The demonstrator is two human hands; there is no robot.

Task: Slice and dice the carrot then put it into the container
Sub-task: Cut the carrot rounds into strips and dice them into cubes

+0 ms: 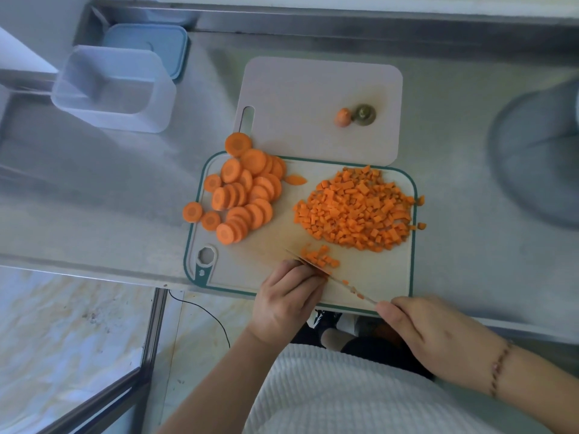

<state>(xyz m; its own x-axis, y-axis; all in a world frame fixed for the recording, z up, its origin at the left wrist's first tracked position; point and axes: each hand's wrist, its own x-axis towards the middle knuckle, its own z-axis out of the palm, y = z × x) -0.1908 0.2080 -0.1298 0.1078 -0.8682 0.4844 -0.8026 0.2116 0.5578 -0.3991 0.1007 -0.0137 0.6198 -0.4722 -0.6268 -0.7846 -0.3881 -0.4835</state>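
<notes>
At far left a clear tub (112, 89) stands on the steel counter (94, 189), nothing visible in it, with a blue lid (147, 42) just behind it. Open counter lies between the tub and the board (369, 277), whose green rim reaches the counter's near edge. On the board's left part sits a heap of carrot rounds (242, 195); two rounds lie over the left rim, one partly on the counter. A second, plain board (313, 98) lies behind, bearing the carrot tip (342, 116) and stem end (364, 114) side by side. Near the front edge the left hand (289, 300) has its fingers curled down on a few carrot pieces beside the knife (338, 278), with a small cut batch (319, 256) just beyond the blade. The big dice pile (357, 208) fills the board's right part, a few cubes spilling at the right rim. The right hand (438, 336) is closed round the knife handle, which it hides. A grey round object (539, 158) sits at far right, blurred.
</notes>
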